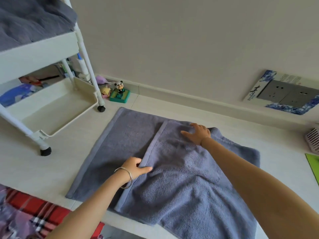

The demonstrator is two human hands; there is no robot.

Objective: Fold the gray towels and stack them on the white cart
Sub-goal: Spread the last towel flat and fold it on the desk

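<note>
A gray towel (131,135) lies spread on the white surface, its right part folded over toward the left so that a banded hem runs diagonally across the middle. My left hand (136,167) pinches that hem near its lower end. My right hand (198,131) presses flat on the folded layer near its far edge, fingers spread. The white cart (39,49) stands at the upper left, with gray towels (29,19) piled on its top shelf.
Small toy figures (119,93) sit by the wall behind the cart's black wheel (101,108). A wall socket with a blue-patterned frame (286,94) is at right. A green object (313,164) and a white slatted item (313,139) lie at the right edge. Red plaid fabric (34,209) is at lower left.
</note>
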